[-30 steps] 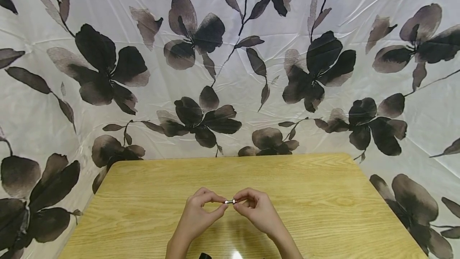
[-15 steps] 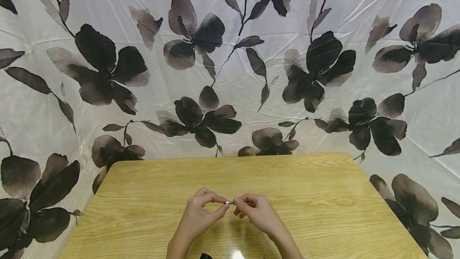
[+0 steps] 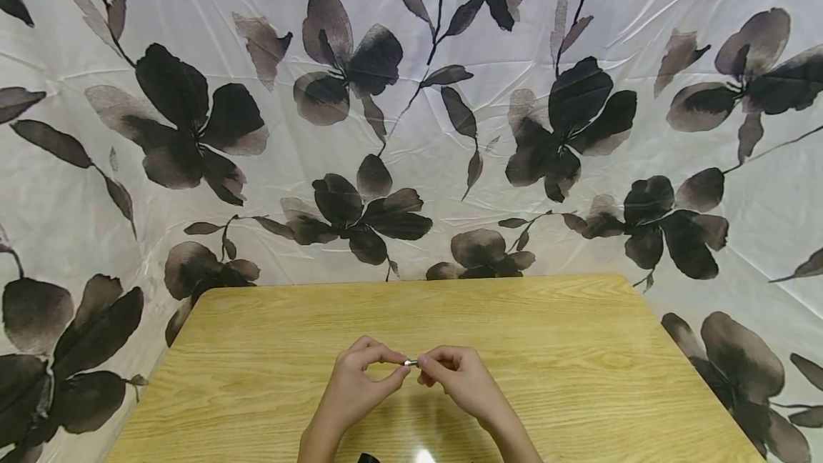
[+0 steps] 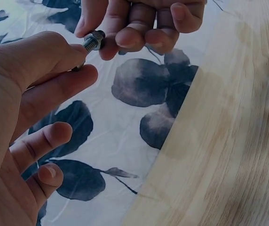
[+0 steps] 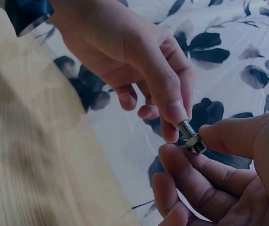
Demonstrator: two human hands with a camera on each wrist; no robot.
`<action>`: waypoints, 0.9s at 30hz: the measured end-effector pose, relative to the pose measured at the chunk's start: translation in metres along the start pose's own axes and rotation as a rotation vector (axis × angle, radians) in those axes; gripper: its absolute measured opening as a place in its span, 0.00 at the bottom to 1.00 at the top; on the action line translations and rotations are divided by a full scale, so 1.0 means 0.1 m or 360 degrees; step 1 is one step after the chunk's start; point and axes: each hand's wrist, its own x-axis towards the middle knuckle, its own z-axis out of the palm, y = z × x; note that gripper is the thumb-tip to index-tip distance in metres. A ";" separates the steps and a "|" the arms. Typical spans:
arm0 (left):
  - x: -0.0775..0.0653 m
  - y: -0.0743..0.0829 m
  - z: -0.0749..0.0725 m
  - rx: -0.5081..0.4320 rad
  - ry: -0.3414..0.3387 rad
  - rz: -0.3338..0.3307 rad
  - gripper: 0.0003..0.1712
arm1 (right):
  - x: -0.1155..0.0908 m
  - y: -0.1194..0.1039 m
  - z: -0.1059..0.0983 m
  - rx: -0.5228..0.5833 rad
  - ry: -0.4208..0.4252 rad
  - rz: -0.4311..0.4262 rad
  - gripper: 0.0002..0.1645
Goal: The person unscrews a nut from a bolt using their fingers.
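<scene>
Both hands meet over the table around a small metal bolt (image 3: 411, 362). My left hand (image 3: 360, 377) pinches one end between thumb and forefinger, which cover that end. Bare thread (image 5: 186, 128) shows between the two hands. Toward the other end sits a metal nut (image 5: 194, 142), seen in the left wrist view too as a nut (image 4: 95, 38). My right hand (image 3: 459, 374) holds the nut between thumb and forefinger. Its remaining fingers curl loosely below, as do those of the left hand (image 4: 12, 94).
The wood-grain table (image 3: 411, 313) lies beneath the hands. Behind and beside it hangs a white cloth (image 3: 450, 163) with dark flowers. A small black object (image 3: 368, 458) pokes in at the bottom edge. A dark band (image 5: 31, 16) sits at the left wrist.
The right thumb has rolled upward over the nut end since one second ago, covering more of it. The left hand stays nearly still. Little differs from half a second ago.
</scene>
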 end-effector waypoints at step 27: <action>-0.01 0.00 0.01 0.0000 0.0010 0.0025 0.13 | -0.01 0.00 -0.01 -0.0049 0.0045 -0.0024 0.24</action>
